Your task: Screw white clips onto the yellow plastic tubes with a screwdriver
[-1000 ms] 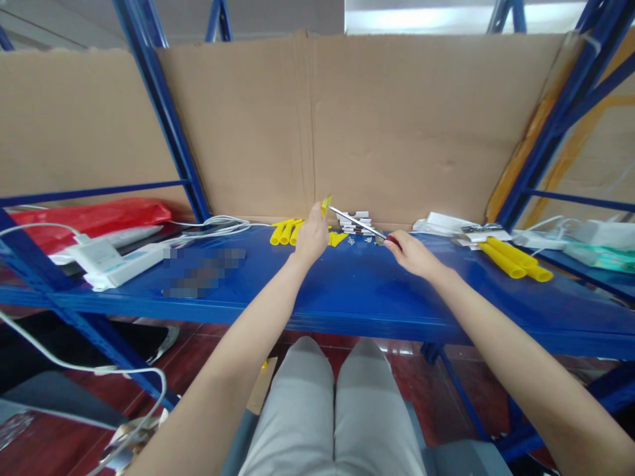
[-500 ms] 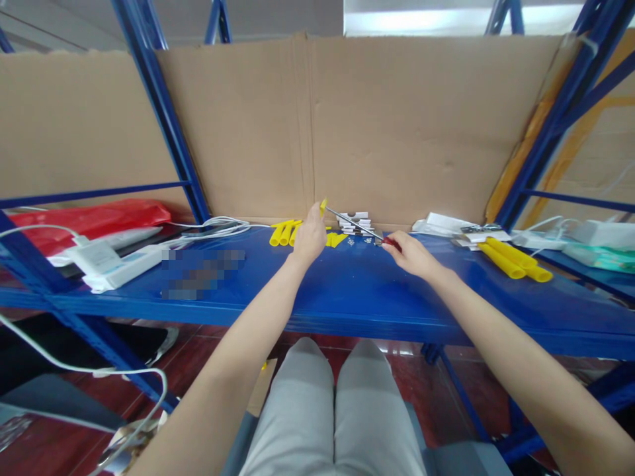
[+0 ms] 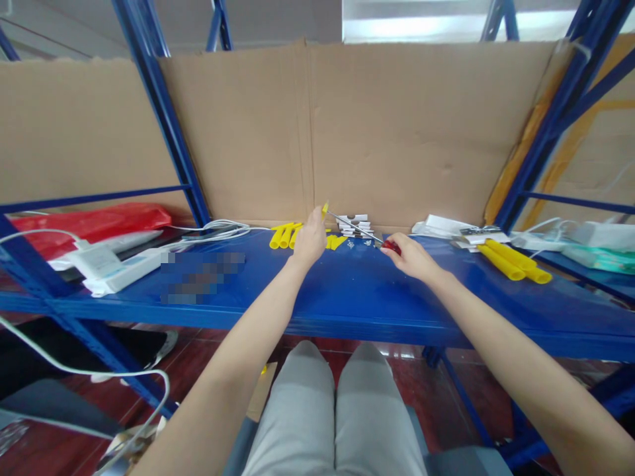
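- Head view: brown cardboard panel (image 3: 426, 132) standing across the rear, behind blue metal uprights.
- Blue table (image 3: 357, 291) running the width of the scene; grey-trousered legs (image 3: 307, 410) at its near side.
- Far left: red bag (image 3: 114, 221), with a white power strip (image 3: 129, 268) in front of it, a charger plugged in.
- Just right of the strip, a pixelated patch; contents unreadable.
- Right side: thick yellow tubes (image 3: 503, 259) lying beside white packets.
- Left hand (image 3: 311, 238) raised above the table, near the centre; grip pinched on a small yellow piece (image 3: 325, 210).
- Right hand (image 3: 411, 256) to the right of it; grip closed round the handle of a red-handled screwdriver (image 3: 390, 246). Shaft slants up and leftward, tip at the yellow piece; cannot tell if touching.
- Shorter yellow tubes (image 3: 285, 236) lying side by side, just left of the left hand.
- Stack of white pieces (image 3: 356, 225) behind the shaft, near the cardboard.
- Flat yellow pieces (image 3: 338, 242) on the table, right of the left hand.
- Smallest: metal bits (image 3: 351, 244) between the hands, too small to identify.
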Demonstrator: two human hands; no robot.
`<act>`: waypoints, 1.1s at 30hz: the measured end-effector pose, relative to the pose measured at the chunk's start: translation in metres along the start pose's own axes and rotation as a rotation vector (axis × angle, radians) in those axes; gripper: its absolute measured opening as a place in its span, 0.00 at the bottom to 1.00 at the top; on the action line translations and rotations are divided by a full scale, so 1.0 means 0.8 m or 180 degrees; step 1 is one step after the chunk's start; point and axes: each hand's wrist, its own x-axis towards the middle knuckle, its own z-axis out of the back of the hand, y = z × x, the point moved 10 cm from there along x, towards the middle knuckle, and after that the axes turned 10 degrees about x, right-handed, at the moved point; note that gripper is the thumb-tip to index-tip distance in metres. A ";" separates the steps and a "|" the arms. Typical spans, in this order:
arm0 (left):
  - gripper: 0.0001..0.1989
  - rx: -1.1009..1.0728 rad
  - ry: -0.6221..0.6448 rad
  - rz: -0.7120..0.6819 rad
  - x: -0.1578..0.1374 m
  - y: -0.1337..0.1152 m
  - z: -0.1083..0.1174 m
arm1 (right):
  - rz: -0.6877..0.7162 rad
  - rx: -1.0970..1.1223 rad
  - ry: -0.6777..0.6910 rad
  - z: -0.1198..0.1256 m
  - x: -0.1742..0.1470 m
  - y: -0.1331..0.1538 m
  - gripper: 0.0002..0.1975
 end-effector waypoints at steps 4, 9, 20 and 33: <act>0.22 0.0037 0.0095 -0.0024 -0.001 -0.003 -0.002 | -0.0301 -0.0076 0.0069 0.000 -0.003 -0.011 0.11; 0.21 -0.0014 0.0076 -0.0037 0.001 -0.001 -0.003 | -0.0305 0.0072 0.0331 -0.013 -0.002 -0.007 0.12; 0.22 -0.0079 0.0129 -0.0163 0.000 -0.005 -0.002 | -0.0258 -0.0045 0.0026 -0.001 -0.003 -0.015 0.12; 0.21 0.0072 0.0217 -0.0216 -0.002 -0.007 -0.004 | -0.0238 0.0166 0.0025 -0.002 -0.003 -0.015 0.10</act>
